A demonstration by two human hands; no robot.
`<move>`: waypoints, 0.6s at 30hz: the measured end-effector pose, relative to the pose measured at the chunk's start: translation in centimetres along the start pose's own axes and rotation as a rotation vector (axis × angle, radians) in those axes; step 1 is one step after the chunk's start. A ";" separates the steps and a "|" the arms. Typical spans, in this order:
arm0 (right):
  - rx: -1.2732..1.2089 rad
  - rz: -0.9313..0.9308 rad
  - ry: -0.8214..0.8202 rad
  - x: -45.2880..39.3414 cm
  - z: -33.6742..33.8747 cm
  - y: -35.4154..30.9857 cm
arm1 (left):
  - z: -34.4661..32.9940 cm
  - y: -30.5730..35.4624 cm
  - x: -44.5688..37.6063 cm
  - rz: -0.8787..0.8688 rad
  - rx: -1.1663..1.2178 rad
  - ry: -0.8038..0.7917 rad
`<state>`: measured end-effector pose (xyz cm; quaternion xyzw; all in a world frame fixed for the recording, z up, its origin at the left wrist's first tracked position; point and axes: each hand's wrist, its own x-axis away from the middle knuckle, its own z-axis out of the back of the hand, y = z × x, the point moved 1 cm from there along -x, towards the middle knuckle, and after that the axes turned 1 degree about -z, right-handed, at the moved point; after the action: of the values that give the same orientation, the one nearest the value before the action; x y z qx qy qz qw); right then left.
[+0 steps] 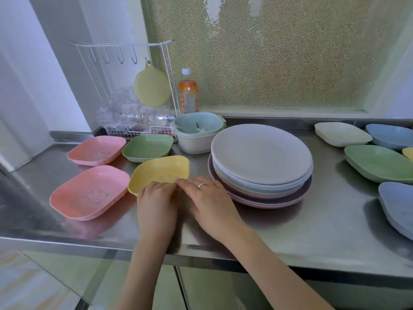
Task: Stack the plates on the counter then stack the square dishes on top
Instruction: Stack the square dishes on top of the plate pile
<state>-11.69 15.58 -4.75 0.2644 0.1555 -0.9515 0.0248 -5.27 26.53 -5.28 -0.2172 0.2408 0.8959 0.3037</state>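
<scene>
A stack of several round pastel plates point(261, 157) stands mid-counter, a pale grey plate on top. Left of it a yellow square dish point(161, 170) is tilted up at its near edge. My left hand point(156, 202) grips that near rim. My right hand point(207, 200), with a ring, has its fingertips on the same rim. Two pink square dishes point(89, 194) point(97, 149) and a green one point(148, 147) lie on the left. On the right lie a cream dish point(342, 133), a green dish point(377, 163) and two blue dishes point(390, 135) point(396, 204).
A steel counter point(312, 220) runs under a frosted window. At the back stand nested colander bowls point(196, 133), an orange-liquid bottle point(188, 91), and a white wire rack point(125, 90) with hooks, a hanging green disc and clear plastic. A yellow dish edge point(409, 153) shows at far right.
</scene>
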 end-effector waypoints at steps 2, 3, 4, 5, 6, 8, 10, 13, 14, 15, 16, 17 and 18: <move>-0.006 0.022 0.028 -0.3 0.4 0.2 | 0.3 -0.3 0.2 -0.059 0.066 0.083; 0.002 0.032 0.059 -0.5 0.7 0.3 | 0.5 -0.1 0.3 -0.104 0.099 0.125; -0.002 0.028 0.088 -0.7 1.0 0.5 | 0.8 0.3 0.2 -0.145 0.130 0.171; -0.016 0.015 0.111 -0.9 1.5 0.8 | 0.9 0.9 -0.1 -0.175 0.162 0.226; -0.031 0.002 0.135 -1.0 2.1 1.1 | 1.0 1.5 -0.5 -0.197 0.191 0.275; -0.031 -0.027 0.203 -1.1 3.8 1.9 | 1.2 3.0 -1.8 -0.251 0.272 0.332; 0.000 -0.054 0.288 -0.9 5.9 3.3 | 1.5 4.8 -3.0 -0.306 0.410 0.335; 0.026 -0.179 0.377 0.4 8.5 6.0 | 1.6 7.0 -4.0 -0.264 0.584 0.355; 0.038 -0.234 0.396 0.9 9.1 6.9 | 1.4 7.6 -4.3 -0.215 0.633 0.340; 0.066 -0.288 0.397 1.6 9.6 7.5 | 1.1 8.0 -4.5 -0.147 0.683 0.291; 0.113 -0.338 0.379 2.1 9.9 7.9 | 0.7 8.4 -4.8 -0.068 0.721 0.212; 0.177 -0.370 0.357 2.5 10.0 8.1 | 0.1 8.9 -5.1 0.005 0.744 0.122; 0.237 -0.379 0.346 2.6 9.9 7.9 | -0.4 9.4 -5.3 0.058 0.764 0.045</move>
<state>-17.84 5.10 -0.29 0.3900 0.0917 -0.8915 -0.2114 -7.45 17.34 0.06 -0.1011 0.5700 0.7448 0.3319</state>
